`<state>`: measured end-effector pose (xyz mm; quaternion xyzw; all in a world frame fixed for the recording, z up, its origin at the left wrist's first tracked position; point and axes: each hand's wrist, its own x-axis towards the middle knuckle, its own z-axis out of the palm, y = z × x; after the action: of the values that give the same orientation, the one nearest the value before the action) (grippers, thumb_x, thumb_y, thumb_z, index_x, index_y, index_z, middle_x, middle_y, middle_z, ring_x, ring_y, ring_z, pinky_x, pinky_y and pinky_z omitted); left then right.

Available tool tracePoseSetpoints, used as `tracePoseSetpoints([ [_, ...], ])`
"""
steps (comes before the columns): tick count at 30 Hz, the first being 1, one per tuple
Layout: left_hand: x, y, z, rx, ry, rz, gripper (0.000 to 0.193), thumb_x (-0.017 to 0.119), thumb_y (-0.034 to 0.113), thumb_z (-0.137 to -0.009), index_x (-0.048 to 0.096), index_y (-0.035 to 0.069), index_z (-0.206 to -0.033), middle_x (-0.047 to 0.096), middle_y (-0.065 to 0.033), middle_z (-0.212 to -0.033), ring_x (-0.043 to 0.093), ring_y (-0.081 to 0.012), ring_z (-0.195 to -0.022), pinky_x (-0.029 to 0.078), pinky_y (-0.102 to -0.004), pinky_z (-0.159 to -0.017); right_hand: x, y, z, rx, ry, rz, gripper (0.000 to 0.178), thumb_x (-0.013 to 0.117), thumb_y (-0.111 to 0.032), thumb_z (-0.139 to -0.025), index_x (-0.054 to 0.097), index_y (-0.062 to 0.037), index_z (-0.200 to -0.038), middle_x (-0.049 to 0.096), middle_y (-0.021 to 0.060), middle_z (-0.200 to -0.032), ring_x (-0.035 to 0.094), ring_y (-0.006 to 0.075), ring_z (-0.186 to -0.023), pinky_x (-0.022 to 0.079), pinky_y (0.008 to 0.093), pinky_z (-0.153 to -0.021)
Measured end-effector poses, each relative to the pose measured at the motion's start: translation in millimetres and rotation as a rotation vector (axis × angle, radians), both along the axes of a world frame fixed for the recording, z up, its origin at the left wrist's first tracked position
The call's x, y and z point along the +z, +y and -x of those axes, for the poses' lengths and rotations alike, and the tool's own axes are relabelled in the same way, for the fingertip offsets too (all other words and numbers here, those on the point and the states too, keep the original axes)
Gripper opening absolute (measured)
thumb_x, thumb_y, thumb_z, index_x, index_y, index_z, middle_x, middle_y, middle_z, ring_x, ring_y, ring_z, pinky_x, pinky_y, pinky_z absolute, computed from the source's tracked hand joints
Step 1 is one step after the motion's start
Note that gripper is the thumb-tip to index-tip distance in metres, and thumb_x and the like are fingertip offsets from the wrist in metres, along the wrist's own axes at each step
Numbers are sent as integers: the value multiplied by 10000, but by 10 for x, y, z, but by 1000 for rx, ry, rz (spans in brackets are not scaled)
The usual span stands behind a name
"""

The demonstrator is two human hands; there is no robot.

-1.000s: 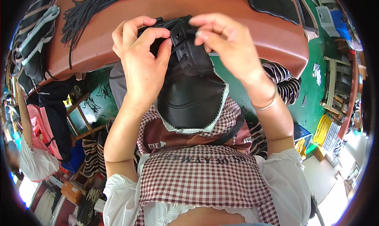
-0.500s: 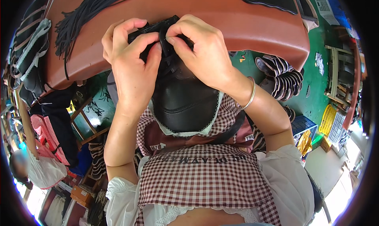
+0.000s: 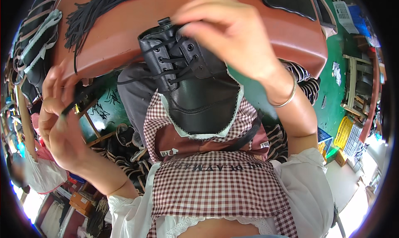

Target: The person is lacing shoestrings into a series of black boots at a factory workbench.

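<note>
A black leather lace-up boot upper [image 3: 195,97], with a pale zigzag-cut lining edge, lies on my lap with its collar against the table edge. Its eyelet flaps are threaded crosswise with a black shoelace [image 3: 132,79]. Off to the left, my left hand [image 3: 62,125] is closed on the lace, which stretches from the eyelets to its fingers. My right hand [image 3: 237,36] is over the upper's right side, thumb and fingertips by the collar. Motion blurs those fingertips, so whether they grip anything is unclear.
A brown-covered table [image 3: 124,34] spans the front, with a bundle of black laces [image 3: 93,19] and a dark flat phone-like device [image 3: 289,1] on it. More uppers [image 3: 37,51] are piled at left. Stacked striped shoe parts [image 3: 305,86] stand under the table's right end. Another person [image 3: 43,173] is at far left.
Both hands were together pinching at the upper's collar. My left hand has swung down and left, drawing the lace out; the right has lifted slightly rightward, uncovering the eyelets.
</note>
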<state>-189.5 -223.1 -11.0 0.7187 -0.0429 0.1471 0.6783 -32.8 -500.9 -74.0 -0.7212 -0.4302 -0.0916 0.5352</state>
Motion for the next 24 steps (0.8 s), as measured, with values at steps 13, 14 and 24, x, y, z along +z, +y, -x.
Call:
tracePoseSetpoints([
  [13,-743,-908,-568,241,263,-695,305,753,84,-705,555,50,-935,598,-61,-752,573,-196,-714,441,-327,-757,79,318,-107,137,639,-18,119,682,-159,-768,710,-66,-838,654,76,-749,638,210,-670,492,313,-639],
  [14,-779,-868,-546,238,250,-519,307,742,74,-703,537,49,-931,600,-60,-756,573,-202,-710,439,-328,-769,39,327,-72,143,640,-14,119,682,-159,-768,710,-66,-838,654,76,-749,638,210,-670,492,313,-639],
  [24,-890,-867,-457,265,170,-446,294,697,32,-693,558,70,-949,612,-37,-846,581,-195,-803,376,-328,-847,-110,417,235,-49,-128,348,100,706,-41,-672,643,-63,-747,540,20,-782,540,207,-753,457,347,-628],
])
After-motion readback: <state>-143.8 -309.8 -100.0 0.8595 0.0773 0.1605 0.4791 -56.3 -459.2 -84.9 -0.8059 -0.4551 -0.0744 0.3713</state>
